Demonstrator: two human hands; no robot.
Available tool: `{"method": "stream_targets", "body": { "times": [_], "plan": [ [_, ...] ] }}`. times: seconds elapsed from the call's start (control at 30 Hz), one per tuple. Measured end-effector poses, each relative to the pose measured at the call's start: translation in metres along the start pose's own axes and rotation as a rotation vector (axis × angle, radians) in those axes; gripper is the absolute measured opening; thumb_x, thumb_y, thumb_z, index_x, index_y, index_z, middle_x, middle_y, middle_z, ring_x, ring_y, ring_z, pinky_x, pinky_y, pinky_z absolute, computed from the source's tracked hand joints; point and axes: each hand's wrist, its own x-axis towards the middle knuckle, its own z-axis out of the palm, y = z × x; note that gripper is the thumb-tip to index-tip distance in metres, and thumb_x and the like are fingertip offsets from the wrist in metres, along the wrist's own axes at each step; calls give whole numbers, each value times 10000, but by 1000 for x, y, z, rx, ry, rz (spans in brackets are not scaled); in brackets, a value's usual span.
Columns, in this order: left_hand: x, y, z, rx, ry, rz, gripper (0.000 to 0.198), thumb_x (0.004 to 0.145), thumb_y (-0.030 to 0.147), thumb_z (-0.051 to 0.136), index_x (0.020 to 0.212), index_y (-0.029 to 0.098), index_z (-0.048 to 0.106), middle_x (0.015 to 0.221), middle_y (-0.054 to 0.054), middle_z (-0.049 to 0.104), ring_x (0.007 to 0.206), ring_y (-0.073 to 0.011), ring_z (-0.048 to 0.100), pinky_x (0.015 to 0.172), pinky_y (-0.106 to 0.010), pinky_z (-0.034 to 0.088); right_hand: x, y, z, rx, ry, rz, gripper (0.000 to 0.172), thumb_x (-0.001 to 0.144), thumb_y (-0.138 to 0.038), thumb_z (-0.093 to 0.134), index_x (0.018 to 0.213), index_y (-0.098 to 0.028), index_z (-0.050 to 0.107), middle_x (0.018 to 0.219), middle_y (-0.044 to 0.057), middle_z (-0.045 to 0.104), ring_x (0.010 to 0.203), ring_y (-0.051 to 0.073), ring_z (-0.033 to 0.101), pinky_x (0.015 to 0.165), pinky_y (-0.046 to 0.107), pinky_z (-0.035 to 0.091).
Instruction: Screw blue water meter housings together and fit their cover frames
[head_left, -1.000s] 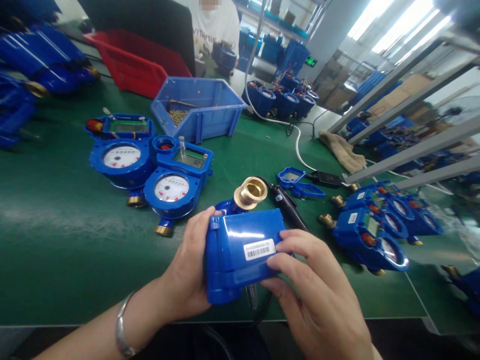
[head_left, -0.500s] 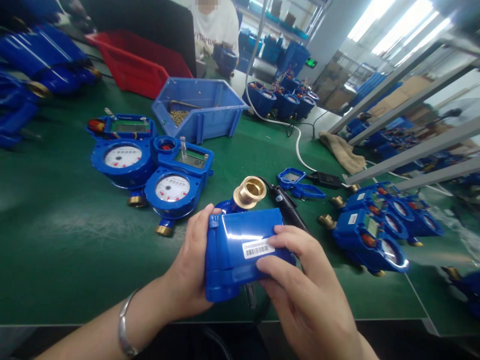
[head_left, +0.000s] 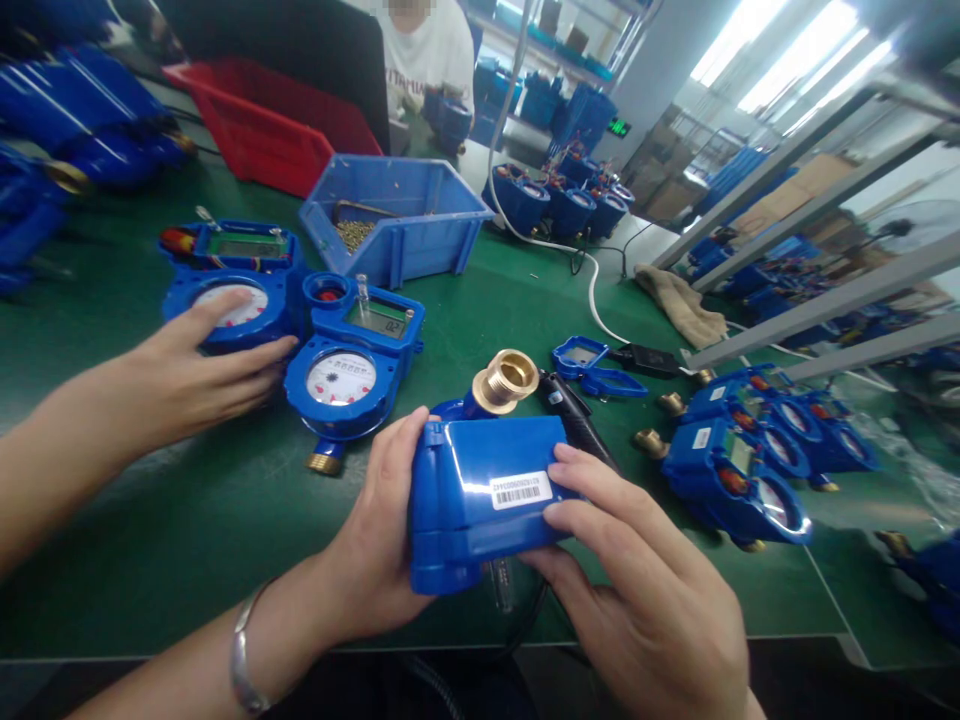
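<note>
Between my two hands is a blue water meter (head_left: pixel 480 470), tilted so that its smooth side with a white barcode label (head_left: pixel 521 490) faces me. Its threaded brass fitting (head_left: pixel 506 380) points up and away. My left hand (head_left: pixel 382 530), with a silver bracelet at the wrist, is wrapped round the meter's left end. Fingers of my right hand (head_left: pixel 637 570) press on its right end, beside the label. A small clear tube (head_left: pixel 501 585) hangs below the meter. Behind it on the table lies a black handheld tool (head_left: pixel 574 420), partly covered.
From the left, another person's hand (head_left: pixel 202 370) rests on a meter (head_left: pixel 232 255) with a second meter (head_left: pixel 341 380) beside it. A blue bin (head_left: pixel 427 250) of small brass parts and a red bin (head_left: pixel 277 150) stand behind. Several meters (head_left: pixel 720 480) sit at right, near a metal frame (head_left: pixel 795 320).
Another person's hand has come in from the left onto the left meter, which has shifted slightly left. My right fingers have slid rightward off the label's edge; the held meter stays nearly in place.
</note>
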Motion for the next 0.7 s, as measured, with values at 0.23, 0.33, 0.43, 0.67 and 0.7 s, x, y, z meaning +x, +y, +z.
{"method": "stream_targets", "body": {
  "times": [0.23, 0.33, 0.43, 0.67, 0.7],
  "plan": [
    [4, 16, -14, -20, -88, 69, 1200, 568, 488, 742, 1425, 212, -51, 1433, -192, 148, 1292, -413, 266, 1011, -605, 306, 0, 3, 1, 87, -16, 35, 160, 771, -51, 605, 896, -148, 580, 1049, 116, 597, 1083, 228, 566, 905, 390, 525],
    [7, 23, -18, -32, -116, 142, 889, 654, 382, 711, 1373, 331, 190, 1448, -114, 92, 1310, -395, 243, 1004, -584, 327, -1, 5, 1, 116, -23, 41, 171, 773, -52, 599, 900, -159, 559, 1056, 112, 581, 1090, 229, 548, 912, 412, 511],
    [12, 29, -21, 61, -104, 162, 555, 692, 285, 678, 1183, 328, 423, 1382, -85, 163, 1273, -364, 297, 969, -535, 383, -2, 5, 1, 132, -32, 46, 172, 782, -59, 594, 909, -164, 545, 1079, 120, 560, 1084, 230, 538, 907, 431, 505],
    [18, 36, -26, 168, -168, 126, 623, 685, 348, 661, 1210, 250, 340, 1284, -133, 238, 1215, -353, 333, 938, -510, 407, 2, 5, -1, 136, -67, 49, 177, 762, -25, 603, 888, -134, 542, 1102, 126, 531, 1143, 217, 484, 982, 373, 445],
    [19, 37, -27, 174, -172, 123, 631, 682, 342, 661, 1212, 243, 334, 1282, -136, 241, 1215, -349, 334, 938, -506, 408, 2, 4, -2, 138, -78, 50, 170, 764, -27, 600, 881, -135, 538, 1098, 122, 528, 1153, 214, 474, 990, 361, 436]
  ]
}}
